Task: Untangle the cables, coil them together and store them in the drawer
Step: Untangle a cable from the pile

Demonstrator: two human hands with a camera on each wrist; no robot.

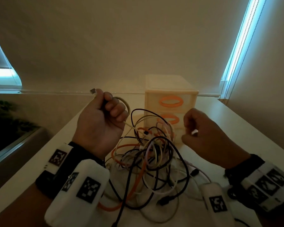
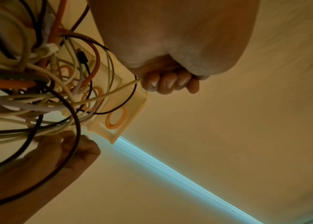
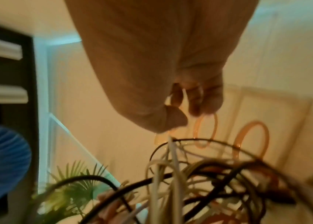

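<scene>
wrist bands (image 1: 82, 184), white with black markers, on both forearms, nearest. cables (image 1: 147, 161): tangled heap, black, orange and cream, on white table (image 1: 233, 122), between the hands. left hand (image 1: 102, 122): raised, fingers curled round cream cable (image 1: 129, 126), plug (image 1: 93, 91) sticking out above the fist, cable running down into the heap. right hand (image 1: 206, 135): raised beside the heap, fingertips pinching a thin pale strand; blurred. drawers (image 1: 170, 102): cream unit, orange ring handles, behind the heap, closed.
</scene>
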